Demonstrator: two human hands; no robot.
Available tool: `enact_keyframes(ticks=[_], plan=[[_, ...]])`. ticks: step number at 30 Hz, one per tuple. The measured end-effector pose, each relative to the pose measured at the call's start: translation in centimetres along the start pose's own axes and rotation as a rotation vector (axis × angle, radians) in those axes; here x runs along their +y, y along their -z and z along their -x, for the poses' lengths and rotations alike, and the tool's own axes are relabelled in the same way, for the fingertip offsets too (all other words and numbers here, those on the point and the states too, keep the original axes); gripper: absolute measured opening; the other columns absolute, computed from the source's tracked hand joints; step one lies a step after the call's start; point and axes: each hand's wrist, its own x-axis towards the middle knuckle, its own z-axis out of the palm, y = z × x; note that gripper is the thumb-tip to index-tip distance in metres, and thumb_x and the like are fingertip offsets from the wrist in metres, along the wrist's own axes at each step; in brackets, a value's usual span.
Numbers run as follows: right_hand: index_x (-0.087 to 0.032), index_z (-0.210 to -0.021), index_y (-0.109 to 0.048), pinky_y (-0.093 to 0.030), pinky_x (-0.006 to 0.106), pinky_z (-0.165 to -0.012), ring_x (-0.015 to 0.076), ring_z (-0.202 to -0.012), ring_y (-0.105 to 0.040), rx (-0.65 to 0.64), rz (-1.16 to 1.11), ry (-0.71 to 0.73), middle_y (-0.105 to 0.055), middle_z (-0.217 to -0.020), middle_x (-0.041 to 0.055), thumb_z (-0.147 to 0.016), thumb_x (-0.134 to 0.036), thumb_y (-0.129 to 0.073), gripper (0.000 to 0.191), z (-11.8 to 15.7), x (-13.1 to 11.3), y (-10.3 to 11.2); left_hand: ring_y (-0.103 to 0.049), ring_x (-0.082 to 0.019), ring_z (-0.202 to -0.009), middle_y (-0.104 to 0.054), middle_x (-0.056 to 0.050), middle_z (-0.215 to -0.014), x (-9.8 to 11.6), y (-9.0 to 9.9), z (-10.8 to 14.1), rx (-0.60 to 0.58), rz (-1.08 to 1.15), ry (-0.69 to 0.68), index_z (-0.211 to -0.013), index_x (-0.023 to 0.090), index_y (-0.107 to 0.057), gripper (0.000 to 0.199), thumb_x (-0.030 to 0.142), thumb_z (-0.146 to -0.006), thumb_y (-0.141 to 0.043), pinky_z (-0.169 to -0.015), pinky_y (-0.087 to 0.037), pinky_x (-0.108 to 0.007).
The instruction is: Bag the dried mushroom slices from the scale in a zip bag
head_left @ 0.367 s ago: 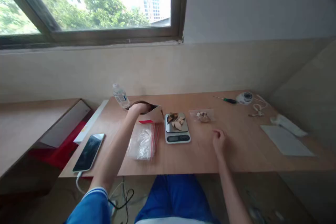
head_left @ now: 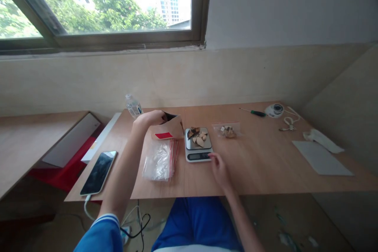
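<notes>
Brown bag (head_left: 171, 128) at L grip (head_left: 151, 118), scale (head_left: 195, 157) nr R grip (head_left: 218, 165).

From a distance I am looking through one head-worn camera, which is facing forward and down over the near edge of the desk (head_left: 260, 153). It is sitting close above the left hand (head_left: 152, 118) and the right hand (head_left: 219, 167), framing the blue trousers (head_left: 195, 222) at the bottom and the wall (head_left: 277, 78) and window (head_left: 118, 6) beyond.
</notes>
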Motion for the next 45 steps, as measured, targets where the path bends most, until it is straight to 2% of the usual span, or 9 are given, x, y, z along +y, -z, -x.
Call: enact_keyframes(ticks=[3,7,9,14,18,26,31,35,45], plan=[[-0.022,-0.098,-0.056,-0.047,0.028,-0.074,0.0166,-0.082,-0.057,-0.312,-0.012,0.094,-0.059,-0.092,0.0045,-0.086,-0.026,-0.042,0.019,2.2,-5.3,-4.8,-0.058,-0.015,-0.064,-0.065,0.0,-0.069,1.4,1.6,2.7,0.052,-0.024,-0.077,-0.07,0.02,-0.065,0.016,0.025,-0.078,-0.052,-0.064,-0.042,-0.024],[-0.021,-0.102,-0.053,-0.047,0.031,-0.074,0.0193,-0.086,-0.057,-0.313,0.036,0.06,-0.057,-0.092,0.0054,-0.08,-0.026,-0.053,0.022,3.3,-8.1,-9.8,-0.058,-0.015,-0.086,-0.061,-0.005,-0.097,3.8,0.0,8.0,0.686,0.125,-0.101,-0.092,0.019,-0.06,0.021,0.022,-0.086,-0.04,-0.075,-0.044,-0.025],[-0.021,-0.095,-0.054,-0.047,0.031,-0.071,0.0194,-0.082,-0.056,-0.276,0.058,0.01,-0.056,-0.088,0.0045,-0.077,-0.023,-0.055,0.018,3.4,-7.9,-11.5,-0.057,-0.014,-0.08,-0.06,-0.004,-0.088,3.9,-3.4,10.5,0.809,0.233,-0.017,-0.086,0.019,-0.058,0.02,0.019,-0.086,-0.038,-0.071,-0.045,-0.024],[-0.02,-0.076,-0.05,-0.045,0.03,-0.068,0.0171,-0.073,-0.055,-0.219,-0.017,-0.059,-0.052,-0.079,0.0027,-0.078,-0.015,-0.048,0.006,3.5,-6.7,-12.8,-0.059,-0.015,-0.073,-0.061,-0.005,-0.088,1.2,-13.8,14.8,0.448,0.538,0.24,-0.089,0.018,-0.057,0.017,0.024,-0.083,-0.042,-0.065,-0.048,-0.029],[-0.02,-0.077,-0.05,-0.045,0.03,-0.068,0.0163,-0.072,-0.056,-0.24,-0.169,-0.081,-0.054,-0.079,0.0028,-0.083,-0.024,-0.047,0.008,3.8,-7.1,-12.2,-0.063,-0.018,-0.074,-0.061,-0.008,-0.092,1.0,-17.9,17.3,0.37,0.854,0.386,-0.095,0.017,-0.056,0.031,0.043,-0.081,-0.049,-0.062,-0.051,-0.031],[-0.021,-0.093,-0.051,-0.047,0.024,-0.057,0.0146,-0.067,-0.059,-0.352,-0.524,-0.272,-0.061,-0.077,0.0013,-0.087,-0.038,-0.043,0.02,4.9,-7.4,-12.7,-0.064,-0.02,-0.078,-0.065,-0.008,-0.088,0.8,-18.0,18.9,0.381,0.939,0.514,-0.097,0.016,-0.054,0.038,0.049,-0.078,-0.054,-0.064,-0.051,-0.03],[-0.021,-0.095,-0.053,-0.048,0.027,-0.064,0.015,-0.073,-0.058,-0.328,-0.453,-0.214,-0.061,-0.087,0.0033,-0.088,-0.037,-0.043,0.02,4.6,-7.1,-12.6,-0.064,-0.019,-0.074,-0.066,-0.005,-0.08,0.8,-17.5,18.9,0.396,0.834,0.463,-0.085,0.016,-0.057,0.029,0.044,-0.081,-0.052,-0.069,-0.048,-0.03],[-0.02,-0.103,-0.053,-0.048,0.03,-0.07,0.0157,-0.078,-0.055,-0.153,-0.314,-0.108,-0.056,-0.101,0.0082,-0.087,-0.034,-0.045,0.022,4.7,-8.2,-12.0,-0.063,-0.018,-0.073,-0.065,-0.004,-0.079,2.4,-16.6,19.0,0.541,0.805,0.477,-0.086,0.016,-0.057,0.028,0.043,-0.081,-0.053,-0.067,-0.048,-0.028],[-0.02,-0.095,-0.057,-0.051,0.027,-0.074,0.0172,-0.085,-0.062,-0.204,-0.624,-0.203,-0.064,-0.089,0.0046,-0.088,-0.04,-0.044,0.025,4.0,-11.4,-9.7,-0.06,-0.018,-0.094,-0.062,-0.007,-0.101,5.0,-15.6,19.4,0.531,0.849,0.265,-0.101,0.019,-0.059,0.027,0.036,-0.089,-0.043,-0.082,-0.048,-0.03]])
